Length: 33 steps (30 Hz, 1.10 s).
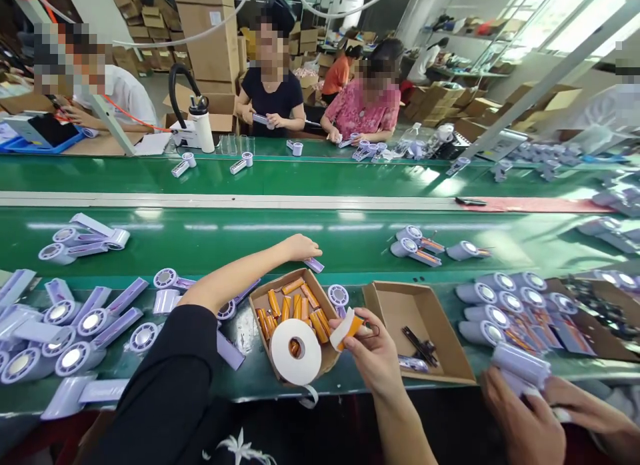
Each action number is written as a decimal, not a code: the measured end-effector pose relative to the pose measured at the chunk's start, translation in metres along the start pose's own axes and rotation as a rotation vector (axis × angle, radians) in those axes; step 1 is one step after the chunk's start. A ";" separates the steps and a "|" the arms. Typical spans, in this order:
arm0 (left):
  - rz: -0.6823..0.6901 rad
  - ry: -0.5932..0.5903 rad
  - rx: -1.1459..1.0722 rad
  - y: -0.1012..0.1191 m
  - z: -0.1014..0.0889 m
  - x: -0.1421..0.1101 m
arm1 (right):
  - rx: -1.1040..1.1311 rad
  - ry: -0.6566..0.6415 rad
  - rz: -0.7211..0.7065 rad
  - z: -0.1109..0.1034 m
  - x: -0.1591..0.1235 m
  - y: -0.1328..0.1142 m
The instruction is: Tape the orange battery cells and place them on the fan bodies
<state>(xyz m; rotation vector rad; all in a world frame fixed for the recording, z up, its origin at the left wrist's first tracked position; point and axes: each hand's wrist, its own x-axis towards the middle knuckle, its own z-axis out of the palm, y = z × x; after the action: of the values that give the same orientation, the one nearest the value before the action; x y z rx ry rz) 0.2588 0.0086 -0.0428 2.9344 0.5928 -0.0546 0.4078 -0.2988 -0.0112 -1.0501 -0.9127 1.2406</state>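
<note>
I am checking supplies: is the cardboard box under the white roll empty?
Not empty: several orange pieces lie inside the cardboard box; the white roll hides part.

One tape roll [281,356], over ten orange cells [298,306].

Small shiny cylinders [298,307] are orange, the broad flat tape roll [281,355] white. Round-headed plastic housings [167,302] are lilac (the smooth belt [240,242] is green), and one co-worker's short-sleeved top [377,112] is pink, pale-patterned.

Orange battery [355,326] with white strip [342,328]
</note>
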 end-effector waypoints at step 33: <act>-0.317 0.126 -0.281 0.000 0.008 0.036 | -1.671 -0.483 -0.225 -0.025 0.197 0.004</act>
<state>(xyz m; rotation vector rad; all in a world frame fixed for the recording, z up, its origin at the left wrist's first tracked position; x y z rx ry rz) 0.2917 0.0210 -0.0526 2.5630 0.9921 0.1659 0.4541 -0.1059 -0.0254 -1.7809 -2.5248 0.2820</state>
